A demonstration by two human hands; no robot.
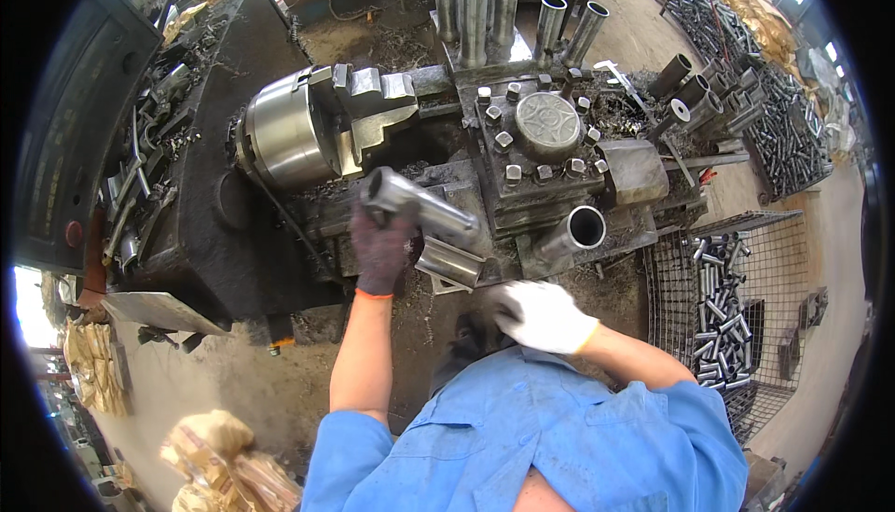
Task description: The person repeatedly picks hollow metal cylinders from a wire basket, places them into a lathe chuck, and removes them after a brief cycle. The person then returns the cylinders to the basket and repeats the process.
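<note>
My left hand [382, 249], in a dark maroon glove, is closed round a shiny steel tube [429, 209]. The tube is tilted, its open end up and to the left, below the lathe chuck [296, 134]. Just beneath it, a second short steel tube [449, 263] lies on its side by the machine's front edge. In a white glove, my right hand [545, 316] is close to my body, right of that second tube. Motion smears its fingers, so whether they grip anything is unclear. Another open-ended tube [573, 235] stands tilted beside the tool post [548, 125].
Several upright tubes [474, 27] stand on a plate at the back. Right of the tool post are a caliper [623, 83] and more tubes [692, 90]. A wire basket [671, 311] at lower right contains many metal pieces. Metal shavings [401, 50] litter the area behind the chuck.
</note>
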